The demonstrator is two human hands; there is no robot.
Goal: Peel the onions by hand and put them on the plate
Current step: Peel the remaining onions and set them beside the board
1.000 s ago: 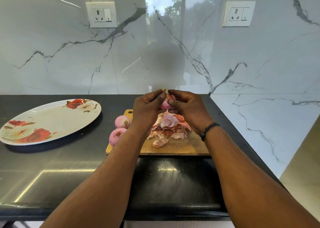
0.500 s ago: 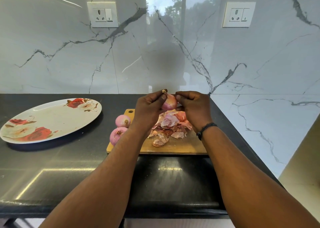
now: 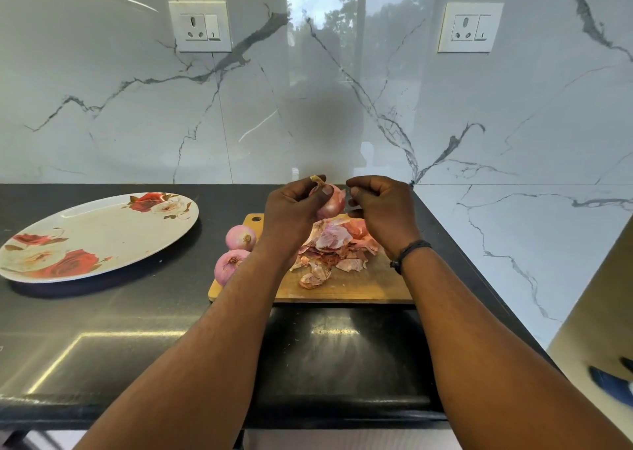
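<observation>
My left hand grips a pink onion above the wooden cutting board, its dry stem tip poking up past my fingers. Just right of the onion, my right hand pinches a thin pale strip of onion skin. A pile of peeled skins lies on the board under my hands. Two peeled pink onions sit at the board's left edge. The oval floral plate lies to the left on the black counter and holds no onions.
The black counter ends at a front edge below my forearms and at the marble wall behind. Two wall sockets sit high on the wall. A marble side wall borders the counter on the right.
My right hand has drawn away to the right from the onion, pulling a strip of skin with it. The onion now shows more between my hands.
</observation>
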